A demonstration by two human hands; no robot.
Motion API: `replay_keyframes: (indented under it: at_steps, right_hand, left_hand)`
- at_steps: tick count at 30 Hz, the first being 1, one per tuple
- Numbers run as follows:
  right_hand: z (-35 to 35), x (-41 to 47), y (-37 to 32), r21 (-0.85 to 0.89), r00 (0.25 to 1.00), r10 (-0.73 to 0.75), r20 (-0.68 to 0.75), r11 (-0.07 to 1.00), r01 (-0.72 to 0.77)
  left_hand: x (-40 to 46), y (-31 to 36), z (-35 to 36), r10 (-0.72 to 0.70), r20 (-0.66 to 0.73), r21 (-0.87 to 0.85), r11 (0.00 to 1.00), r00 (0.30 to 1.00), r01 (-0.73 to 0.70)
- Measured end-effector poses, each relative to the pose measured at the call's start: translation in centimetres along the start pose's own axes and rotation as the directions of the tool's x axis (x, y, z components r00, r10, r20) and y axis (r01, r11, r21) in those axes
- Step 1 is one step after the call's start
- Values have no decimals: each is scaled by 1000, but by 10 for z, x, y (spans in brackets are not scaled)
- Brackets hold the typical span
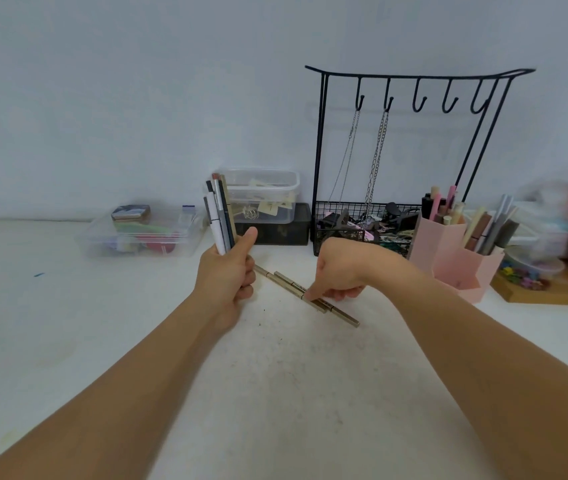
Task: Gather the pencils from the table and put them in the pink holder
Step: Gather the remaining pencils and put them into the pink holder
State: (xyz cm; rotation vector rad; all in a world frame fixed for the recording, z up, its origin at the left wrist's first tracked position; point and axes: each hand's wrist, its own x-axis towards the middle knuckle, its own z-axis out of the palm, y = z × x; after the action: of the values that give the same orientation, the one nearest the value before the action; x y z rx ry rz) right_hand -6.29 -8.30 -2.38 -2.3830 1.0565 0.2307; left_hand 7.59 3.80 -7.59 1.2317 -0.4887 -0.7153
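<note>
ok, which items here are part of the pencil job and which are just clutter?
Job:
- pencil bundle held upright in left hand
- two pencils on table, right hand touching them
- pink holder

Clutter:
- black hook rack
- clear boxes
- wooden tray

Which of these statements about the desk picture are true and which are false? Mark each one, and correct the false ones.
1. The left hand holds a bundle of pencils upright. True.
2. The right hand is lifting the pink holder. False: its fingers are down on the pencils lying on the table.
3. Two chains hang from the black hook rack. True.
4. The pink holder stands empty. False: it already holds several pencils and pens.
5. The pink holder stands to the right of the rack's basket. True.
</note>
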Motion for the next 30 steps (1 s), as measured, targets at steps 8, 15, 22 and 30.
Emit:
replay_keyframes:
  at_steps: [8,15,22,30]
  right_hand:
    - [10,0,-12,78,999,-16,47,997,12]
    - [-12,-5,-5,592,965,-179,-194,763,260]
    - [-12,-16,-20,795,913,-276,-300,458,399]
    - [6,-5,-24,619,892,-248,-379,648,443]
  left_hand:
    - [-5,-4,5,-48,61,97,994,997,42]
    - [-8,-4,9,-46,144,19,999,988,43]
    - [-13,-6,14,38,324,14,999,945,-45]
    - [-16,-7,12,-9,326,101,995,945,-25]
